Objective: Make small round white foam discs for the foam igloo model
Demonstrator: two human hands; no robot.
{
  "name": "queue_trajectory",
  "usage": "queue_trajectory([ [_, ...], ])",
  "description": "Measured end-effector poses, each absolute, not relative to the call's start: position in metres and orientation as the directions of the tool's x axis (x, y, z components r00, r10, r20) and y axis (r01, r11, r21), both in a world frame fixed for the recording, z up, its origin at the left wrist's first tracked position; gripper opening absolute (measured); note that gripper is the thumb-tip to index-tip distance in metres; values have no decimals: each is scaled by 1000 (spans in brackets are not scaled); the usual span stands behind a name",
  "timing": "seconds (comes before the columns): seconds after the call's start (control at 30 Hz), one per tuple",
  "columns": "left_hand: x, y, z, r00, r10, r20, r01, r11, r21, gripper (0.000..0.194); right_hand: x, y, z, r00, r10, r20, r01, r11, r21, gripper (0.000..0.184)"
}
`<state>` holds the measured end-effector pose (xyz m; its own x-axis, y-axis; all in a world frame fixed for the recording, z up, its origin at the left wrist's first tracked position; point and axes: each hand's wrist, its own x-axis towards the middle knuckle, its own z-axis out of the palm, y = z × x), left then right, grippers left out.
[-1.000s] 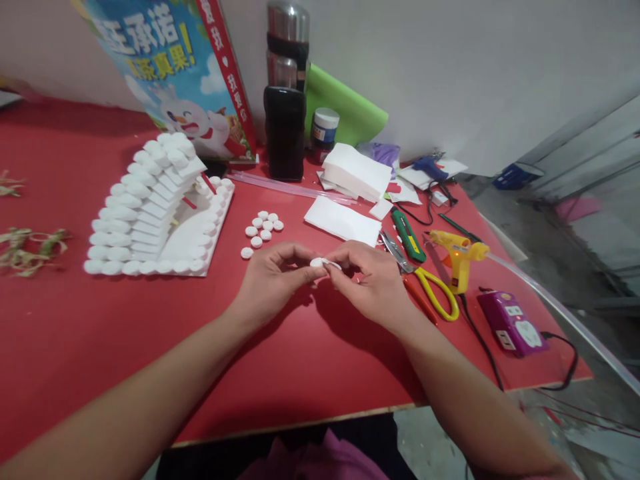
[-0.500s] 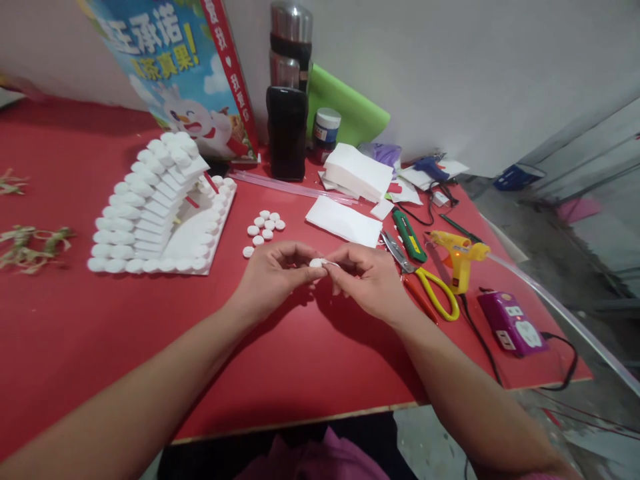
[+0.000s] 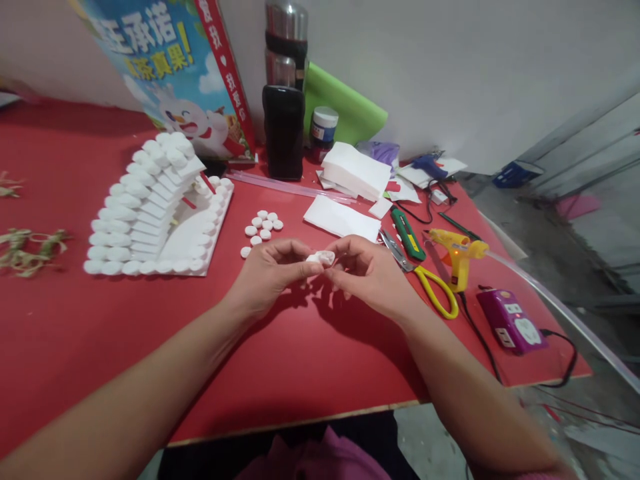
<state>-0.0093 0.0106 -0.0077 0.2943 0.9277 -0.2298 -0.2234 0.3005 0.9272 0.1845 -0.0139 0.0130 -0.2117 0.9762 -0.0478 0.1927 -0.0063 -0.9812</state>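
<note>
Head view: over the red desk (image 3: 310,373), my left hand (image 3: 261,277) and right hand (image 3: 374,279) both pinch a small white piece (image 3: 321,257) between them, each grip nearly closed; loose white discs (image 3: 265,235) lie left, slightly farther away.

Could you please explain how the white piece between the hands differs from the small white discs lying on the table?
The white piece is held by the fingertips of the left hand and right hand, while the white discs lie in a loose group on the red table. The white piece looks longer and uneven; the white discs look round and neat. Both are white and small.
</note>
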Motion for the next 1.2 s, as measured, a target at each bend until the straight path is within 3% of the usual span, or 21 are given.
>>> queue_trajectory([
  [0.17,-10,13,-10,296,945,-138,-216,207,954,32,183,-16,17,-254,967,3,137,39,-990,17],
  [0.4,-11,12,-5,306,950,-57,-80,85,993,30,183,-17,16,-249,965,83,262,149,-954,18],
  [0.6,-8,10,0,299,952,-66,-56,87,995,29,180,-16,12,-219,969,115,308,181,-934,9],
  [0.8,-4,6,3,277,946,-166,-81,195,977,25,181,-11,5,-181,972,151,407,214,-888,4],
  [1.13,-8,9,-2,308,948,-85,-73,113,991,25,182,-12,2,-144,980,139,391,185,-902,12],
  [1.2,-7,10,-5,324,940,-109,-130,159,979,26,181,-12,0,-131,983,128,382,169,-909,17],
])
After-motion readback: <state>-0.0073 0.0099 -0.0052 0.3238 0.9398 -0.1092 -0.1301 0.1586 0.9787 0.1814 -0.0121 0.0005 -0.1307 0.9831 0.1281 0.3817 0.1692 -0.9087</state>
